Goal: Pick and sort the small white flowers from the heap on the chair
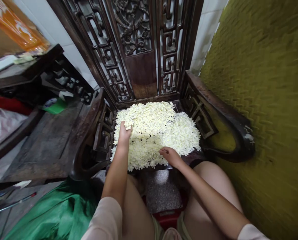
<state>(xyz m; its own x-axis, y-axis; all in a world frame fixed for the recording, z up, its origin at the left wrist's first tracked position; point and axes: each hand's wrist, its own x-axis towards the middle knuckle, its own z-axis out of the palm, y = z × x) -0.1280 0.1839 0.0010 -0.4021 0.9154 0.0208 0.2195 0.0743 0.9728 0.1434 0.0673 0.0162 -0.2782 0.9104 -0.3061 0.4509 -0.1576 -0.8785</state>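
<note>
Small white and pale-yellow flowers point(149, 116) lie in a broad, thick layer over the seat of a carved dark wooden armchair point(143, 71). At the left side of this layer, my left hand point(125, 133) is curled around a small bunch of the flowers, which shows between thumb and fingers. My right hand point(171, 156) is over the near edge of the flowers, right of the middle. Its fingers are bent together at the tips; whatever they pinch is too small to make out. A whiter heap of flowers point(185, 133) spreads on the seat's right side.
Curved armrests point(221, 113) flank the seat. Rightward stands a yellow-green woven panel point(269, 100). On the left are a dark wooden bench point(43, 143), a green container point(55, 106), an orange package point(18, 26) and a green sack point(53, 213). A speckled grey surface point(163, 191) shows between my legs.
</note>
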